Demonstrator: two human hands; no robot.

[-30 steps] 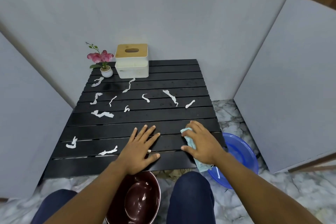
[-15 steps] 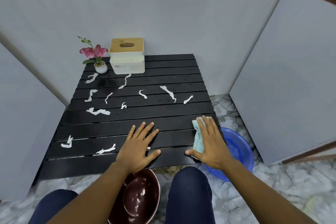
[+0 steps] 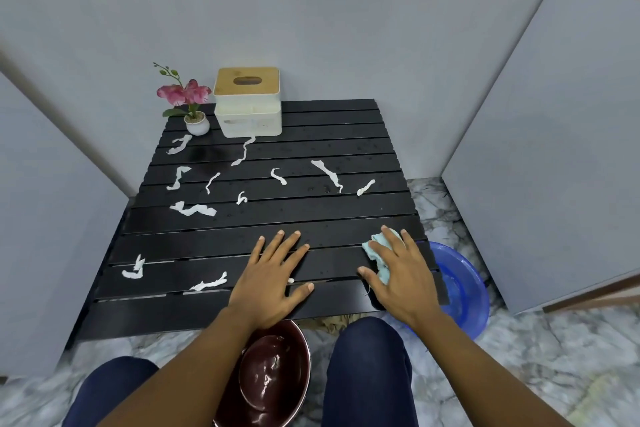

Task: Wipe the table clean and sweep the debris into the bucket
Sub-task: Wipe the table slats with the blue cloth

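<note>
The maroon bucket (image 3: 273,374) stands on the floor under the counter's (image 3: 329,135) near edge, partly covered by the left forearm. The left hand (image 3: 273,277) lies flat, fingers spread, holding nothing. The right hand (image 3: 401,274), fingers straight, presses a blue cloth (image 3: 379,253) at the near right corner, with most of it hidden. Paper scraps (image 3: 192,209) litter the middle and far left.

Tissue box (image 3: 247,104) stands beside potted flower (image 3: 197,123).

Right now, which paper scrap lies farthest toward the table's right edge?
The short scrap just right of the long diagonal strip; every other scrap lies further left.
</note>
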